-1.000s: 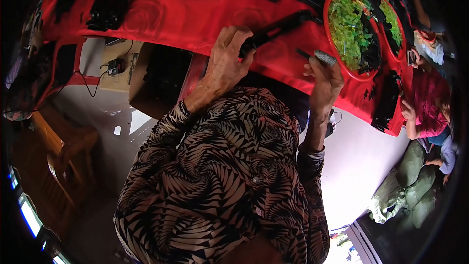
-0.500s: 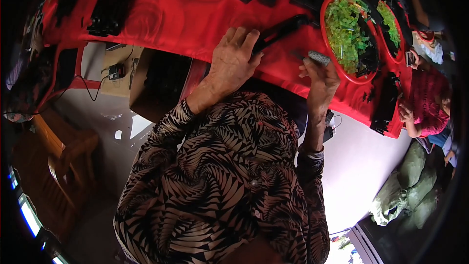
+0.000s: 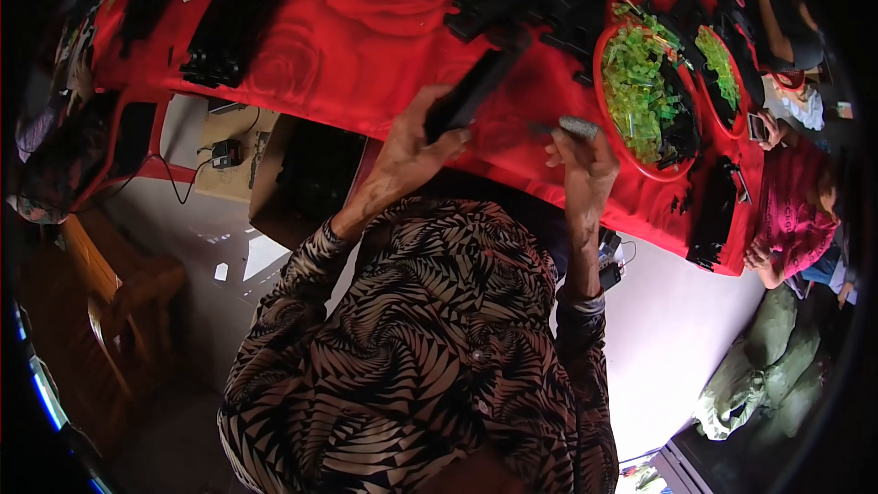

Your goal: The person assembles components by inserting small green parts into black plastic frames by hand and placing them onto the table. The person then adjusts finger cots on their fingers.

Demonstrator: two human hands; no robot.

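My left hand (image 3: 413, 144) is closed round the near end of a long black plastic piece (image 3: 477, 82), thumb on one side. The piece tilts away up and to the right above the red cloth, its far end blurred. My right hand (image 3: 590, 169) grips a tool with a grey speckled handle (image 3: 578, 126). A thin, blurred dark tip seems to point left from it, toward the black piece but apart from it. Several more black pieces (image 3: 558, 0) lie in a heap beyond my hands.
Right of my right hand stands a red basin (image 3: 599, 82) of yellow-green translucent bits; a second red basin (image 3: 743, 119) is behind it. Black pieces are stacked at the left (image 3: 233, 27) and right edge (image 3: 716, 220). A person in pink (image 3: 796, 210) sits at the right.
My left hand has drawn back and turned, bringing the black piece up and nearer to me. My right hand still holds the tool, slightly lower and left in view. The view has shifted a little.
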